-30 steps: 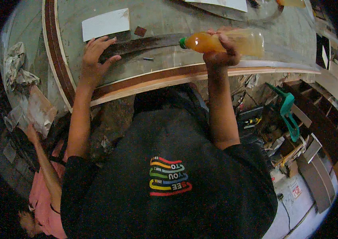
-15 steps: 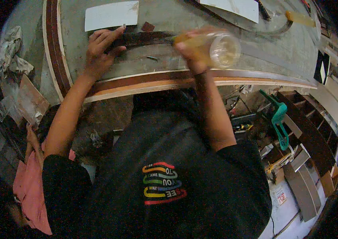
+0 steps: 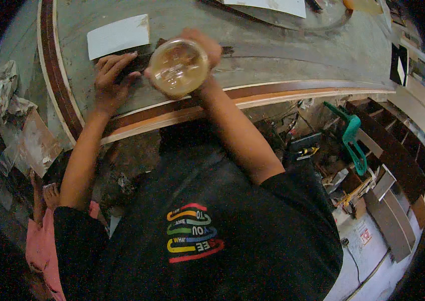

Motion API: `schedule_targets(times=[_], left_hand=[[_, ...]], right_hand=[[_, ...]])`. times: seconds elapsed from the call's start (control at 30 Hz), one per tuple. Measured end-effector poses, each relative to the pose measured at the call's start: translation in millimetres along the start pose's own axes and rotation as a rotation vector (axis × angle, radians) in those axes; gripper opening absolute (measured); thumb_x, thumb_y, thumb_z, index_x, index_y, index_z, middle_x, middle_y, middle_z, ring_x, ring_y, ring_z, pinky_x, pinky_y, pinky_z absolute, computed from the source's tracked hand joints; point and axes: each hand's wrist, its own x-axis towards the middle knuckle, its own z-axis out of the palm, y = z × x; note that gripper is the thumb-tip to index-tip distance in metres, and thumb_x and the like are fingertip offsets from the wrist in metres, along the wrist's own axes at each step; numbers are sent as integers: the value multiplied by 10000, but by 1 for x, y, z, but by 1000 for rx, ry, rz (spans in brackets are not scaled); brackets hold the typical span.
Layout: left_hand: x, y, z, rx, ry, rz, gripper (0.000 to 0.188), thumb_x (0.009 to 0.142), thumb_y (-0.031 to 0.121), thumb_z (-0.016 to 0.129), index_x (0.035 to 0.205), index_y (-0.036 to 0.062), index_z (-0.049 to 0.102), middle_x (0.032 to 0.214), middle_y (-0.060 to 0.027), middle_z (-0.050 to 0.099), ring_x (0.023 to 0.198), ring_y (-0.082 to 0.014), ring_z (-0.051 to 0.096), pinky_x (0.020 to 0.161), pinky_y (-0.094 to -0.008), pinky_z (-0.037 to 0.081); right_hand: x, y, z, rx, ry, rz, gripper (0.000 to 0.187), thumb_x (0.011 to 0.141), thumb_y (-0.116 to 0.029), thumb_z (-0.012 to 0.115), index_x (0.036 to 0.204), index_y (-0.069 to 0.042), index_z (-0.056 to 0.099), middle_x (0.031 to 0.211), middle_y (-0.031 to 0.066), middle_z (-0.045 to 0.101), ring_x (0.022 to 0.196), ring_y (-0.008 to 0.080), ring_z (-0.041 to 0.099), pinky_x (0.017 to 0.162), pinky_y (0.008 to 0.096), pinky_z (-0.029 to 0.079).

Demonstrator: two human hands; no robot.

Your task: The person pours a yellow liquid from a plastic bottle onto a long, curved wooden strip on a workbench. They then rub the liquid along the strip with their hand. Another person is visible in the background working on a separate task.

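My right hand (image 3: 205,47) is wrapped round a see-through bottle (image 3: 178,67) with yellowish contents. The bottle is tipped, its round base facing up at me, and its other end is hidden beneath it. Under it and to its right runs a dark brown strip (image 3: 227,50) on the grey worktop. My left hand (image 3: 111,80) rests on the strip's left part, fingers stretched out and apart, just below a white curved panel (image 3: 119,37).
A brown and wooden edging (image 3: 147,114) borders the grey worktop (image 3: 292,65). Another white panel (image 3: 272,6) and a yellow object (image 3: 365,6) lie farther back. A crumpled cloth (image 3: 9,93) is at left, a green plastic frame (image 3: 353,138) at right. Someone in pink (image 3: 44,246) is at lower left.
My right hand has swept left along the strip with the bottle, whose base has turned up toward me. My left hand stays on the strip; the whole view has shifted slightly.
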Motion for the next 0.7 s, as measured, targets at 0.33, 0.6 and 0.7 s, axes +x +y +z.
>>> schedule_targets(times=[0.33, 0.6, 0.7], left_hand=[[-1, -5, -1, 93, -80, -23, 455, 792, 254, 829, 1216, 126, 726, 1111, -54, 728, 1024, -269, 630, 939, -392, 481], [0, -4, 0, 9, -95, -79, 463, 784, 261, 839, 1210, 115, 730, 1116, -66, 731, 1019, -271, 629, 955, -396, 475], [-2, -1, 3, 77, -67, -78, 435, 809, 275, 827, 1204, 119, 731, 1120, -56, 734, 991, -263, 633, 962, -386, 466]], right_hand=[[17, 13, -83, 294, -140, 468, 295, 811, -331, 791, 812, -105, 602, 781, 40, 610, 698, 174, 564, 590, 342, 453], [22, -1, 2, 93, 130, -70, 412, 735, -460, 827, 792, -100, 635, 746, 29, 608, 648, 206, 594, 568, 340, 482], [17, 12, -69, 375, 36, 512, 302, 821, -314, 800, 730, -103, 603, 732, 6, 605, 696, 185, 629, 612, 351, 499]])
